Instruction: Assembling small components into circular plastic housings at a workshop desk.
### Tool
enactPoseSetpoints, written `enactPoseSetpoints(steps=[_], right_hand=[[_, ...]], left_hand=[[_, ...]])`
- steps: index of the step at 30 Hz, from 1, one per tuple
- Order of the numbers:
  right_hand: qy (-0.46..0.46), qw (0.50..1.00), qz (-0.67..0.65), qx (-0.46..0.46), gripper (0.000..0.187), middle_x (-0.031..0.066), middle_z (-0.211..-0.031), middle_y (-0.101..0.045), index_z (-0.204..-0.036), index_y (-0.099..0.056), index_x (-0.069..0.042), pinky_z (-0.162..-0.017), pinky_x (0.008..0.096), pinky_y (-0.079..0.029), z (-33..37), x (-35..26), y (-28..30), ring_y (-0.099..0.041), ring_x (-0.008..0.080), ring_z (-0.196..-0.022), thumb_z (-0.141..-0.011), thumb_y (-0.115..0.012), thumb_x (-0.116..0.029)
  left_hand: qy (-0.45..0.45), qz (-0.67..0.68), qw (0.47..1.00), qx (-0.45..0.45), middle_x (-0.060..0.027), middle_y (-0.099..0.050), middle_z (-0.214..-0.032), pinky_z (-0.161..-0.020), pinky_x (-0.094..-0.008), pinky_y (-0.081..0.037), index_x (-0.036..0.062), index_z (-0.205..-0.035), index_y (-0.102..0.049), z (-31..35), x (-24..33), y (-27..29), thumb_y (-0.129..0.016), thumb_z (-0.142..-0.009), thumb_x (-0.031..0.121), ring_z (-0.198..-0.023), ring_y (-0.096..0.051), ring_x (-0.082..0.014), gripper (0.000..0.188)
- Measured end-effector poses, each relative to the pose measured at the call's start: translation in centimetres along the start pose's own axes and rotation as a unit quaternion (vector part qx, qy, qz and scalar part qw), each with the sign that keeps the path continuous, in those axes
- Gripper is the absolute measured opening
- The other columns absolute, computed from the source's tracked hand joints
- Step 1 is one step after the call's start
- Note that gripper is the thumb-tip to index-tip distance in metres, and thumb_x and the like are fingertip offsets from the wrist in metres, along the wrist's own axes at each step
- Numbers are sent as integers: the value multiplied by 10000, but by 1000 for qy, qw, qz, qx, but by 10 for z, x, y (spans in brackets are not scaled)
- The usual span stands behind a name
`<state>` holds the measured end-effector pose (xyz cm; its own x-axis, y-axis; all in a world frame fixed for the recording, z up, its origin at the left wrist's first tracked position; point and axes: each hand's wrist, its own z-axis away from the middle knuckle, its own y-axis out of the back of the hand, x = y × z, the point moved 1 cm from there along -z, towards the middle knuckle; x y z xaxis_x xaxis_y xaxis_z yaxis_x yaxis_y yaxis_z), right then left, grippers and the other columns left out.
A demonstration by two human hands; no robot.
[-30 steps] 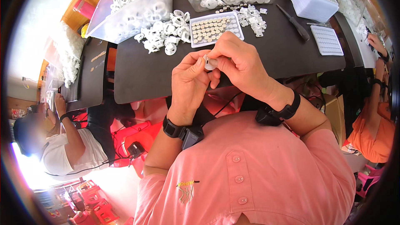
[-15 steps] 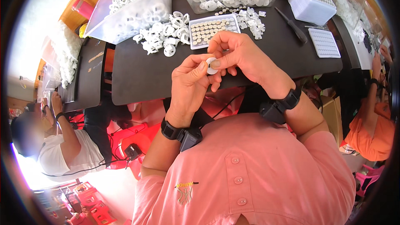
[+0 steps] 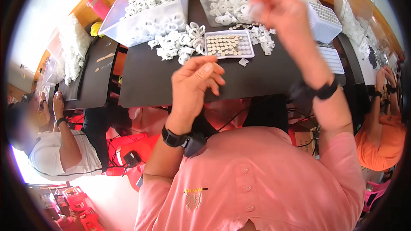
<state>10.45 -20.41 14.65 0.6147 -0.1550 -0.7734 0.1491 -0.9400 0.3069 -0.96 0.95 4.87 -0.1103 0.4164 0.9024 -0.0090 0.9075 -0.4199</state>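
Note:
My left hand (image 3: pixel 195 81) hovers over the near part of the dark table, fingers loosely curved and apart, with nothing visible in it. My right hand (image 3: pixel 282 10) is raised at the far side, in front of a clear bin (image 3: pixel 204 12) of white round plastic parts, and is smeared by motion. At its fingertips shows a blurred white round part (image 3: pixel 256 11). Beyond my left hand lies a shallow white tray (image 3: pixel 246 54) with rows of small beige discs (image 3: pixel 222 45). A single small white piece (image 3: pixel 243 62) rests just off its near edge.
White ring-shaped parts (image 3: pixel 182 42) are heaped left of the tray, below another full bin (image 3: pixel 128 32). Small white clips (image 3: pixel 263 40) lie to its right. Stacked white trays (image 3: pixel 325 21) stand at the right. People sit at the left (image 3: pixel 64 152) and right (image 3: pixel 381 139).
My right hand has left my left hand and swung up and right toward the far bin, with the white round part at its fingertips. The left hand's fingers have loosened.

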Motion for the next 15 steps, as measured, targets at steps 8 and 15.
enactPoseSetpoints(steps=[8, 15], right_hand=[[137, 982, 100, 78, 166, 4, -687, -564, -978, -684, -32, -617, 273, -445, -5, -15, 6, -510, 110, -620, -865, -733, -144], [-21, 993, -26, -111, 104, 84, -784, -657, -904, -666, -10, -630, 285, -493, 89, 22, -56, -630, 170, -672, -820, -727, 4]], left_hand=[[-153, -422, 859, 244, -37, -653, -818, -575, -228, -455, 10, -1018, -722, -20, 13, 73, -816, -744, 87, -670, -584, -117, 300], [-183, -662, 715, 130, -64, -596, -809, -662, -311, -490, 12, -993, -710, -46, 5, 54, -813, -728, 93, -718, -584, -162, 296]])
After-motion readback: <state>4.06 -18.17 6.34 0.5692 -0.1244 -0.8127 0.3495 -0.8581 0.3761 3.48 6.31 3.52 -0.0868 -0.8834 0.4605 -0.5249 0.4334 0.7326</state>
